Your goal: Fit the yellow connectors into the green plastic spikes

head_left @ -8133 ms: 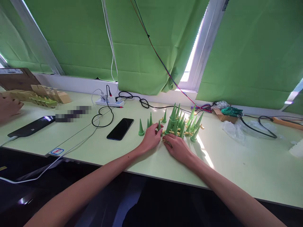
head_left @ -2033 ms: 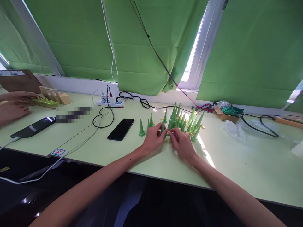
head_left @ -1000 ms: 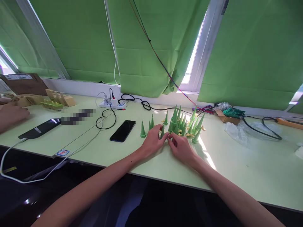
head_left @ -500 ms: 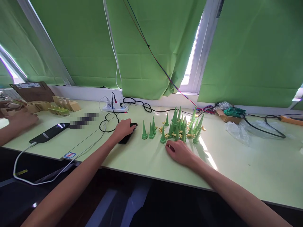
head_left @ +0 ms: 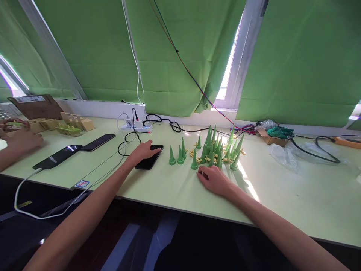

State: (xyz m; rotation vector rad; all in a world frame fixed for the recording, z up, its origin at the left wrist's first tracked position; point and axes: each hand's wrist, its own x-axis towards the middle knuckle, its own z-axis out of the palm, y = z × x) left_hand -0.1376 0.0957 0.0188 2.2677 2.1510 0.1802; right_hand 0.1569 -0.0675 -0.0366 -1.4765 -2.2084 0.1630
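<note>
My left hand [head_left: 143, 150] rests at the upper left of a black smartphone [head_left: 149, 162] that lies flat on the table. Its thumb stretches over the phone's dark screen and the fingers are apart, not wrapped round it. Just in front of a cluster of green plastic cones [head_left: 211, 152], my right hand [head_left: 213, 178] lies on the table with its fingers curled in and nothing visible in them. Most cones stand upright, tips up, and small yellow plastic pieces [head_left: 226, 160] lie among them. Three cones [head_left: 179, 155] stand a little apart, nearer the phone.
A power strip [head_left: 137, 128] with cables is at the table's back. Leftward lie a power bank [head_left: 58, 156] with a white cable and another phone [head_left: 98, 142]. Another person's hands [head_left: 24, 137] work at far left by cardboard boxes. Right: a small box [head_left: 272, 138] and clear plastic bags [head_left: 284, 156].
My left hand has shifted slightly left and back off the phone, uncovering more of its screen. My right hand and the cones stay put. The other person's hands moved slightly.
</note>
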